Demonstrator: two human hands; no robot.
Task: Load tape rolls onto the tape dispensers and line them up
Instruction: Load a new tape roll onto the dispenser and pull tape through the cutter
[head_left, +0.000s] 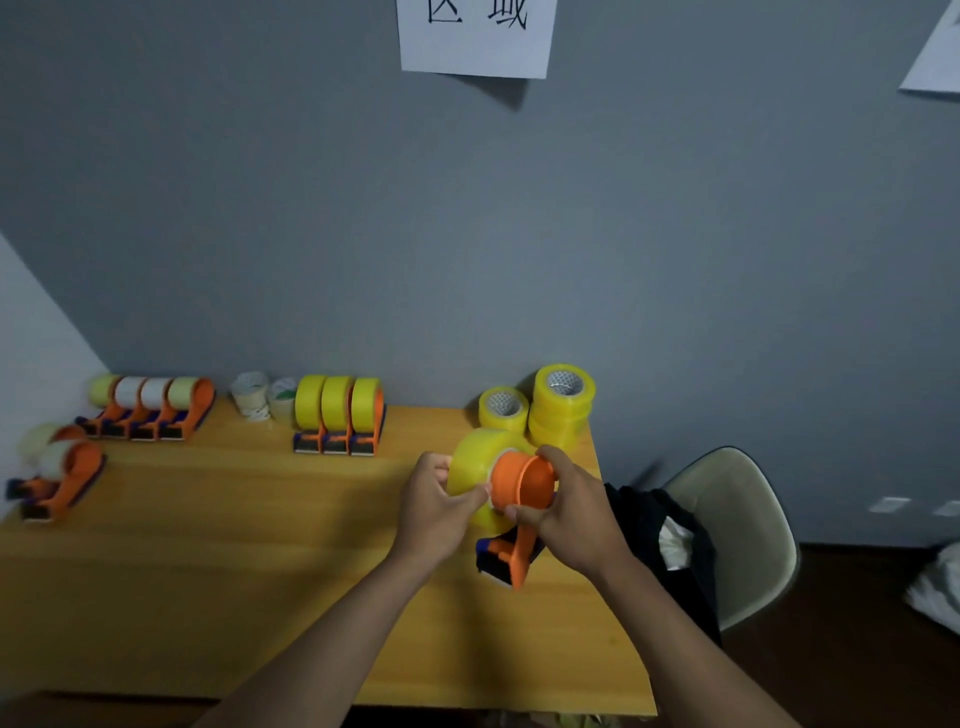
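Above the right part of the wooden table (208, 545), my left hand (434, 512) grips a yellow tape roll (470, 467). My right hand (569, 512) holds an orange tape dispenser (522, 486) by its round hub, which meets the roll's core. The dispenser's dark blue cutter end (501, 558) hangs below my hands. Three dispensers loaded with yellow rolls (340, 415) stand side by side at the back centre. Several dispensers with pale rolls (150, 405) line the back left, and two more (57, 478) sit at the left edge.
Loose yellow rolls (563, 402) are stacked at the table's back right corner, one lower roll (503, 408) beside them. Two whitish rolls (260, 395) sit against the grey wall. A pale chair (737, 519) with dark clothing stands right of the table.
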